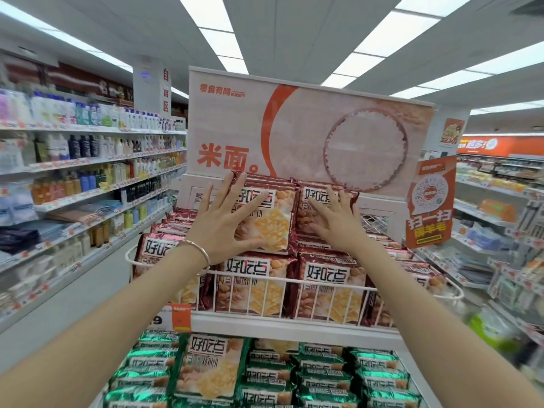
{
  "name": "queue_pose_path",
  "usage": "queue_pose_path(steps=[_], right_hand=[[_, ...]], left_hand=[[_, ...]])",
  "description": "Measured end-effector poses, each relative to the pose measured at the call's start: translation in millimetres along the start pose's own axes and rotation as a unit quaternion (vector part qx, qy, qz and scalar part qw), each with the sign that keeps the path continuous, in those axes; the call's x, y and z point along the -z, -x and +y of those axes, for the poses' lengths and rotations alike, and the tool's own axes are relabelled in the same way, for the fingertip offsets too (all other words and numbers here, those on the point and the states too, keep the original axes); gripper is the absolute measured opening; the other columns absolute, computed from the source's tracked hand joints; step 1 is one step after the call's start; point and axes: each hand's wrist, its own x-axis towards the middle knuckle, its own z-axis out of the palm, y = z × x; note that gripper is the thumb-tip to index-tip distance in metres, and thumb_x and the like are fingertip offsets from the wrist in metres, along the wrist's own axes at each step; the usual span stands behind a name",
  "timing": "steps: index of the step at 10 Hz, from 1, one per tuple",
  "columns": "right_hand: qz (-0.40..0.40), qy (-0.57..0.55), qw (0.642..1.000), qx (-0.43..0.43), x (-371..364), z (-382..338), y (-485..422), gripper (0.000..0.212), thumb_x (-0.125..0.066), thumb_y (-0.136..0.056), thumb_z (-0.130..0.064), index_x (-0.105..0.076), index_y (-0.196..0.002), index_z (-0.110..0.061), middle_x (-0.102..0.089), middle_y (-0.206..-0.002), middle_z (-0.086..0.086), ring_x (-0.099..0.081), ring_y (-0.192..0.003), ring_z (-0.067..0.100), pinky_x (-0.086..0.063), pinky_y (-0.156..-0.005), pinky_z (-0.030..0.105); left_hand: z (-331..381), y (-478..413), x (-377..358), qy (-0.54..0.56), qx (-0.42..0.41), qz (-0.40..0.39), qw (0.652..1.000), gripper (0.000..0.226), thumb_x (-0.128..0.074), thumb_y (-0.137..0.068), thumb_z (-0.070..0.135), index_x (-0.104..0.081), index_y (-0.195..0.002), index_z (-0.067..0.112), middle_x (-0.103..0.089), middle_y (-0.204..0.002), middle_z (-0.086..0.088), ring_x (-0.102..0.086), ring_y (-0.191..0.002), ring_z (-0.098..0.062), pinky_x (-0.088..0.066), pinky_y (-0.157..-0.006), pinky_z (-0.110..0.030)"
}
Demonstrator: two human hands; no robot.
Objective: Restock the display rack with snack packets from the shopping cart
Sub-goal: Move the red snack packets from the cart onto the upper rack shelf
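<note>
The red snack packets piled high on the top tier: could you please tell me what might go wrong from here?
1. The red snack packet piles rise above the white wire front rail. When the left hand and right hand, both pressing flat on them, let go, the upper packets may slide forward and drop onto the green foil packets on the tier below.
2. Pressing too hard may crush the biscuits inside.

Both hands press flat on packet stacks heaped in the display rack's upper basket (259,275): left hand (219,228) on the left stack (276,222), right hand (335,222) on the right stack (312,194). Behind the hands stands a sign board (309,128); below them, the lower-tier packets (265,372); left of the left hand, aisle shelves (73,178).
</note>
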Motion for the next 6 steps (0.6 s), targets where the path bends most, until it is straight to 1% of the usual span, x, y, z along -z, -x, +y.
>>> queue_pose_path(steps=[1, 2, 3, 4, 5, 6], right_hand=[[0.121, -0.081, 0.989, 0.012, 17.6, -18.6, 24.1, 0.061, -0.035, -0.102, -0.056, -0.016, -0.157, -0.04, 0.002, -0.168, 0.004, 0.007, -0.154, 0.025, 0.002, -0.123, 0.048], [0.179, -0.119, 0.968, 0.127, 19.8, -48.2, 52.9, 0.065, -0.034, -0.099, -0.061, -0.01, -0.157, -0.043, 0.003, -0.168, -0.001, 0.003, -0.155, 0.018, -0.002, -0.124, 0.043], [0.156, -0.061, 0.966, 0.198, 4.9, -61.8, 58.9, 0.07, -0.041, -0.098, -0.06, -0.012, -0.158, -0.041, 0.007, -0.168, -0.001, -0.011, -0.154, 0.023, -0.012, -0.123, 0.044], [0.143, -0.082, 0.974, 0.155, -2.4, -61.0, 52.5, 0.071, -0.049, -0.098, -0.054, -0.011, -0.157, -0.044, 0.012, -0.167, -0.005, -0.032, -0.145, 0.028, -0.025, -0.119, 0.047], [0.112, -0.107, 0.978, 0.138, -4.8, -60.2, 57.1, 0.072, -0.05, -0.097, -0.055, -0.009, -0.155, -0.048, 0.014, -0.167, -0.008, -0.036, -0.142, 0.032, -0.034, -0.113, 0.054], [0.094, -0.15, 0.979, 0.106, 5.4, -64.3, 60.4, 0.073, -0.057, -0.094, -0.054, -0.015, -0.154, -0.05, 0.011, -0.167, -0.009, -0.018, -0.152, 0.026, -0.023, -0.118, 0.059]], left_hand=[[2.2, 9.8, 9.4, 0.022, -0.002, 0.036, 0.999, 0.087, -0.022, -0.084, 0.087, 0.003, -0.157, 0.046, 0.015, -0.167, -0.004, 0.017, -0.153, -0.026, 0.004, -0.123, -0.053], [-1.4, 15.3, 9.0, 0.004, -0.016, 0.018, 1.0, 0.086, -0.026, -0.087, 0.081, 0.005, -0.157, 0.043, 0.016, -0.167, -0.002, 0.017, -0.153, -0.024, 0.002, -0.124, -0.052], [-4.1, 11.4, 5.6, -0.014, -0.027, -0.038, 0.999, 0.085, -0.024, -0.086, 0.079, 0.013, -0.154, 0.047, 0.024, -0.164, 0.004, 0.025, -0.151, -0.019, 0.002, -0.124, -0.048], [-2.2, 2.0, 9.9, 0.014, -0.014, -0.077, 0.997, 0.087, -0.041, -0.089, 0.073, 0.009, -0.155, 0.047, 0.026, -0.163, 0.007, 0.029, -0.149, -0.017, 0.001, -0.123, -0.043], [4.5, -0.6, 20.6, 0.026, -0.046, -0.071, 0.996, 0.089, -0.047, -0.087, 0.071, 0.004, -0.156, 0.046, 0.024, -0.164, 0.006, 0.026, -0.15, -0.017, 0.002, -0.122, -0.042], [4.3, 4.2, 27.4, 0.024, -0.047, -0.022, 0.998, 0.09, -0.037, -0.083, 0.075, 0.008, -0.155, 0.046, 0.023, -0.164, 0.004, 0.02, -0.152, -0.018, -0.001, -0.122, -0.044]])
